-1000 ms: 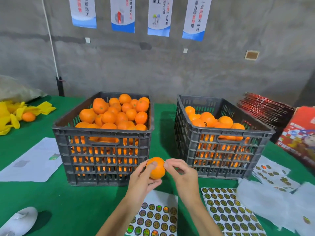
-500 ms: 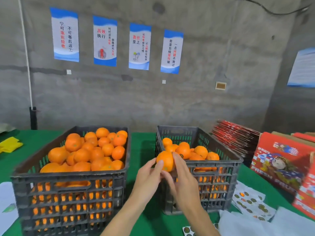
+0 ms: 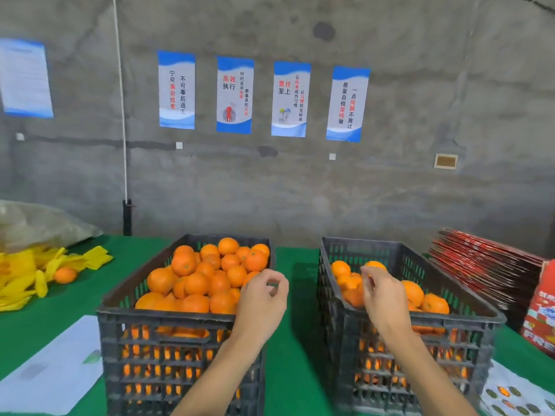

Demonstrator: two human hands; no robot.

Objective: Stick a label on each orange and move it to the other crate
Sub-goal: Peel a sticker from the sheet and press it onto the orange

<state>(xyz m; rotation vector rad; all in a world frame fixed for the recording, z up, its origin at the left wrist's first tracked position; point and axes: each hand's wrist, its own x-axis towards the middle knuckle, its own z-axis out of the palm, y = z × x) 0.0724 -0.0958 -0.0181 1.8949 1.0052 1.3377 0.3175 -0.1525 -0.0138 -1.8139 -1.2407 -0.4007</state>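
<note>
Oranges (image 3: 210, 277) heaping in left crate (image 3: 180, 328); fewer sitting in right crate (image 3: 468, 322). Left hand (image 3: 261, 304) hovering at left crate's right rim, fingers loosely curled, gripping nothing. Right hand (image 3: 381, 298) hanging over right crate, fingers relaxed, holding nothing. Hands well apart. Label sheet (image 3: 516, 397) lying bottom right.

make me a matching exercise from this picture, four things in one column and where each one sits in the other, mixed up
Things:
1. fuller crate
2. stray orange
3. left hand
4. right hand

Places:
A. over the less full crate
B. among the yellow wrappers at far left
C. left of the green gap between the crates
D. at the fuller crate's right rim

Pairs: 1-C, 2-B, 3-D, 4-A
</note>
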